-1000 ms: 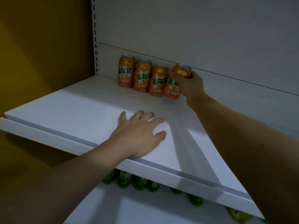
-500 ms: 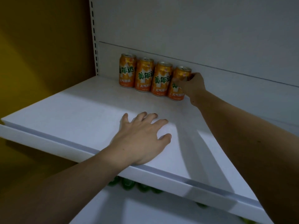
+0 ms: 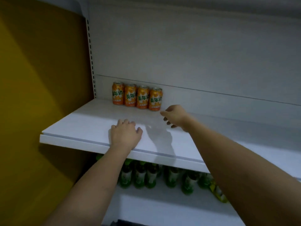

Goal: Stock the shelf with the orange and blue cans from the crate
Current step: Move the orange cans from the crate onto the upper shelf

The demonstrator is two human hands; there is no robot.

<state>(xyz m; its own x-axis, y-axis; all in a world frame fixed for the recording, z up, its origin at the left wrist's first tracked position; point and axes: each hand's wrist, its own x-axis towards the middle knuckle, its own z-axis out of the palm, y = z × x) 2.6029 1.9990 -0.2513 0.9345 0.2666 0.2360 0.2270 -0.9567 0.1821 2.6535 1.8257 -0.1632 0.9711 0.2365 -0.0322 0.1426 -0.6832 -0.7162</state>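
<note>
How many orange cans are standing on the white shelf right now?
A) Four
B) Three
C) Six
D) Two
A: four orange cans stand upright in one row at the back of the shelf, and neither hand holds another.

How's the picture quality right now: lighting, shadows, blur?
Head view: dim, with a bluish cast; the right hand throws a soft shadow on the shelf; the cans read sharp; the bottles below are smeared; wide-angle bending shows at the edges.
</note>
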